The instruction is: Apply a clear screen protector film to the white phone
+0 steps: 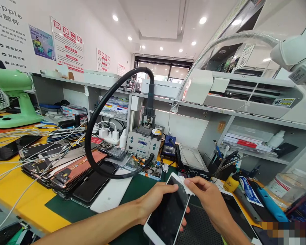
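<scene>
A white-framed smartphone [168,211], its dark screen facing up, lies tilted in my left hand [155,200]. The left thumb presses on the glass near the top end, and the fingers wrap beneath to the right edge. My right hand [209,195] pinches a small white tissue [187,186] against the phone's upper right corner. Some of the tissue is hidden by the fingers. Below the phone lies a black perforated mat [201,226] on a dark green work mat [66,207].
Stacked phone parts [73,170] and cables crowd the left. A hot-air station [142,143] with a looping black hose [90,136] stands behind the hands. At right are a tool holder [221,170], a glue tube [251,191] and a clear bottle [283,187]. A green fan [22,102] sits far left.
</scene>
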`<state>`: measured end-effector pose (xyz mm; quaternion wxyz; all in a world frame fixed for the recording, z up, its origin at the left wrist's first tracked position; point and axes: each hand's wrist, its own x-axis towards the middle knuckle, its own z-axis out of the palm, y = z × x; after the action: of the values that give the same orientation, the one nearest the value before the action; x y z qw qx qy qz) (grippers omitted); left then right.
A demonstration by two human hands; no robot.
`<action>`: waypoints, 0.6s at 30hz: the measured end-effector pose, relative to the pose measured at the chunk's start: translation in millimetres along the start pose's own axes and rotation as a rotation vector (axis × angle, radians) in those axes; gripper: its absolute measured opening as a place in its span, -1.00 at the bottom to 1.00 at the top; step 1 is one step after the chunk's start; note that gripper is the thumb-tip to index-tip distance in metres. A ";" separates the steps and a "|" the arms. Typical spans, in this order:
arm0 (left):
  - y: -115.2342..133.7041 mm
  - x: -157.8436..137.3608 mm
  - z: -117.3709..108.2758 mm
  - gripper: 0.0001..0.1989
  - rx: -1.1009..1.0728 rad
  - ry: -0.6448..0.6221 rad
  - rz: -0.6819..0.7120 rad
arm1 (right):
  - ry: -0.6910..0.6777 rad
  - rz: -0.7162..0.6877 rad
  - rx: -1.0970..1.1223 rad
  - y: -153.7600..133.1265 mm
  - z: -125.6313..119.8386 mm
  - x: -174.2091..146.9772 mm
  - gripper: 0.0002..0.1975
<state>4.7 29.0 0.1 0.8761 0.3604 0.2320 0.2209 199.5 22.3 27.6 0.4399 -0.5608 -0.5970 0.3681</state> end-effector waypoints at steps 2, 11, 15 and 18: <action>0.7 1.7 -0.9 -0.51 0.016 0.051 0.069 | 0.013 -0.003 -0.010 2.5 -1.5 0.5 -0.63; 8.5 -0.9 8.0 -0.52 0.036 0.249 0.113 | 0.002 0.127 0.282 10.4 13.8 2.5 -0.54; 12.4 3.1 5.5 -0.64 0.091 0.247 0.322 | -0.081 0.144 0.269 13.4 17.3 2.1 -0.48; 15.4 6.6 -0.3 -0.69 0.062 0.269 0.384 | -0.135 0.126 0.250 13.3 19.1 -1.4 -0.46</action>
<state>6.4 42.7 9.6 0.7676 0.3921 0.2804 0.4223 186.2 23.3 8.5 0.4410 -0.5122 -0.5383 0.5034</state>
